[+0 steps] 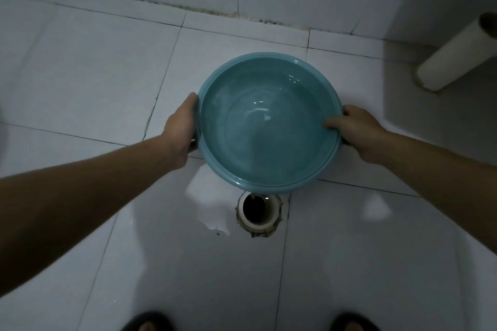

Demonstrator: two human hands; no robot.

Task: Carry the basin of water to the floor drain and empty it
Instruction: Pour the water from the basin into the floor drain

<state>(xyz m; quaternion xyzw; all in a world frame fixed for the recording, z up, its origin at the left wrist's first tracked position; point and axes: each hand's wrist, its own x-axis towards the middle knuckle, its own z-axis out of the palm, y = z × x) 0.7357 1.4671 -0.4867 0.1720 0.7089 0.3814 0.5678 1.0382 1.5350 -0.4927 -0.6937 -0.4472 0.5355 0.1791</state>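
Sandalled feet (146,324) stand on wet floor tiles (80,75), close to the open floor drain (258,211). Carrying looks done; tipping remains. Left hand (180,130) and right hand (359,131) clasp opposite rims of the teal basin (269,122), held roughly level just beyond the drain, clear water inside.

No readable text, label or number anywhere.

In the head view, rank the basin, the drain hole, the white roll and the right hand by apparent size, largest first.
1. Basin
2. White roll, partly cut off by the frame
3. Right hand, near the roll's size, so that order is unsure
4. Drain hole
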